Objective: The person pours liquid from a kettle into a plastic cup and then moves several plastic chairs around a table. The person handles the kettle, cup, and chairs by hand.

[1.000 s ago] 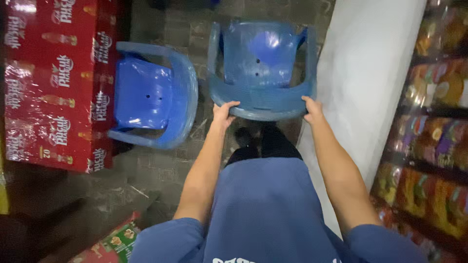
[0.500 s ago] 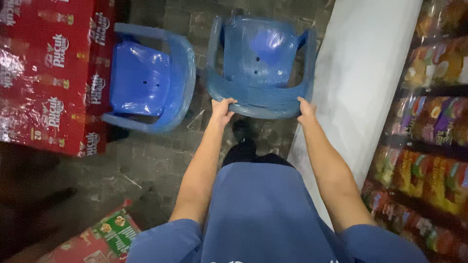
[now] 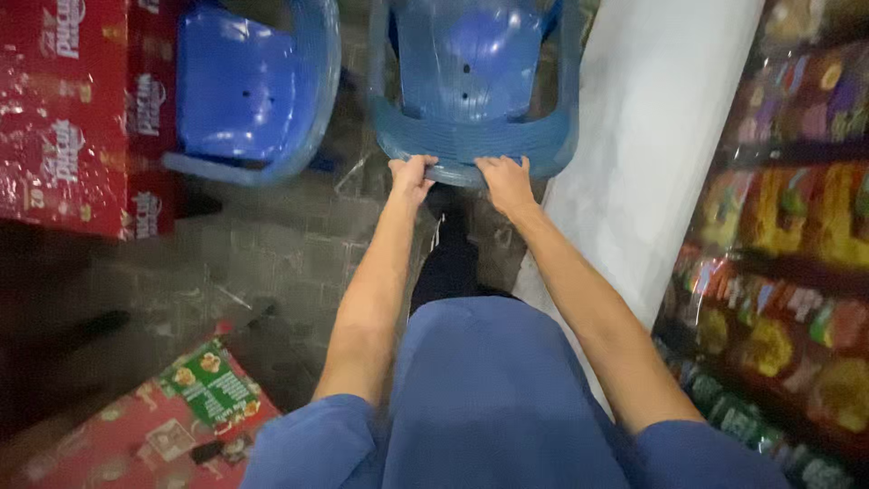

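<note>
At the bottom of the frame, blue sleeves and bare forearms are reaching upward. At upper centre, the left hand (image 3: 411,176) and right hand (image 3: 507,181) are sitting close together, fingers curling over the near rim of the chair (image 3: 471,81). For a sound hold, I judge both grips should be staying level, thumbs under, weight shared evenly. A second chair (image 3: 244,91) is standing just beside it at upper left, against red cartons (image 3: 63,118). Snack shelves (image 3: 797,235) are lining the right edge.
</note>
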